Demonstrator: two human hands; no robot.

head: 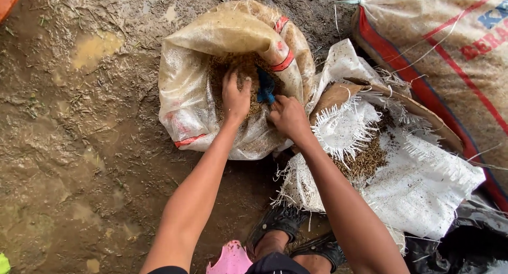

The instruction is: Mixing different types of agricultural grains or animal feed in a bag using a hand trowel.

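With the left hand (235, 97) spread flat on the husks (227, 73) inside the open sack (185, 78) on muddy ground, the right hand (288, 118) pinching the blue scoop (265, 86) should dig deep and level.

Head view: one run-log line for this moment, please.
left hand: palm down in brown grain | right hand: grips blue scoop | open woven sack | ground: mud
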